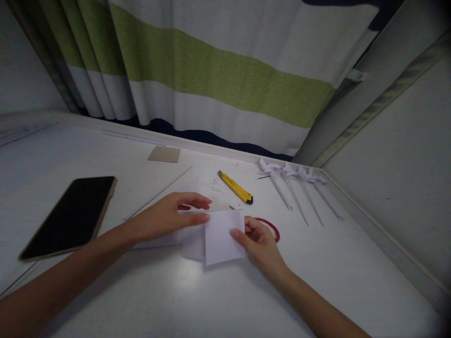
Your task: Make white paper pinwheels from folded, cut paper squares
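Observation:
My right hand (261,241) pinches a small white paper square (225,239) by its right side, thumb in front and fingers behind. At the upper left of that paper, my left hand (183,210) has its thumb and fingers apart, the thumb tip by the paper's edge. More white paper (193,245) shows behind and to the left of the square. A red handle loop (273,227), seemingly of scissors, is partly hidden behind my right hand. Just beyond the hands lies a yellow utility knife (235,187).
Several white paper pinwheels (286,169) on sticks lie at the back right. A dark tablet (70,216) is on the left of the white table (169,300). A brown card (164,154) and thin sticks (158,193) lie farther back. A striped curtain (218,61) hangs behind.

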Demonstrator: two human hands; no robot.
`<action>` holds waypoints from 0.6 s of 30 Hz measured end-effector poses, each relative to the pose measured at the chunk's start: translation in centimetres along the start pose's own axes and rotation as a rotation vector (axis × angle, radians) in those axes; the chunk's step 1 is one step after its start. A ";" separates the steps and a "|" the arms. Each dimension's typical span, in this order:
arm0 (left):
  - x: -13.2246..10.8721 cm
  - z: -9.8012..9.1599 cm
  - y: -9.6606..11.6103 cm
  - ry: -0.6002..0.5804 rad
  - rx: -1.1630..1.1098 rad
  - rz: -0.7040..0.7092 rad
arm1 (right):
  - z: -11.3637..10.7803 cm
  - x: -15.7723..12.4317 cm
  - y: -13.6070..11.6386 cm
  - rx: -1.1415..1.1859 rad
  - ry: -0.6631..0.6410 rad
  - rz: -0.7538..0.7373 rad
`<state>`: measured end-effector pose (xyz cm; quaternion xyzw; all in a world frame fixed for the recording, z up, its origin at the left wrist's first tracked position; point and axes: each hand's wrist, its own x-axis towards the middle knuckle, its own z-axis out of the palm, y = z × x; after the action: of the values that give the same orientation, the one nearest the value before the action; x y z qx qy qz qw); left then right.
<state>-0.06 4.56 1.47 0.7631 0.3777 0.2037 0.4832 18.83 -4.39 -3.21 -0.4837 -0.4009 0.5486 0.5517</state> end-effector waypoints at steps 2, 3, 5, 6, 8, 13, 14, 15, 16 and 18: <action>-0.3 0.3 0.1 -0.130 0.041 0.009 | 0.2 -0.2 0.1 -0.014 -0.050 0.019; -0.4 0.5 0.1 -0.182 0.053 0.013 | 0.3 -0.3 0.1 -0.017 -0.074 0.028; -0.6 0.7 0.1 -0.256 0.063 0.008 | 0.4 -0.4 0.1 -0.014 -0.102 0.041; -0.6 0.7 0.1 -0.269 0.061 0.000 | 0.4 -0.5 0.1 -0.013 -0.106 0.046; -0.7 0.8 -0.1 -0.267 0.040 -0.018 | 0.4 -0.5 0.1 -0.011 -0.104 0.059; -0.8 0.9 -0.2 -0.267 -0.002 -0.048 | 0.3 -0.5 -0.1 0.009 -0.128 0.103; -0.9 1.0 -0.2 -0.273 0.004 -0.048 | 0.4 -0.5 -0.1 0.014 -0.138 0.106; -0.9 1.0 -0.2 -0.279 0.011 -0.044 | 0.3 -0.5 -0.2 0.017 -0.145 0.105; -0.9 1.1 -0.1 -0.286 0.019 -0.037 | 0.3 -0.5 -0.2 0.016 -0.145 0.100; -0.9 1.3 -0.1 -0.302 0.030 -0.026 | 0.3 -0.5 -0.2 -0.003 -0.124 0.092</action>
<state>0.21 3.07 0.86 0.7874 0.3135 0.0748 0.5255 18.57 -4.80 -2.87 -0.4674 -0.4124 0.6018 0.4993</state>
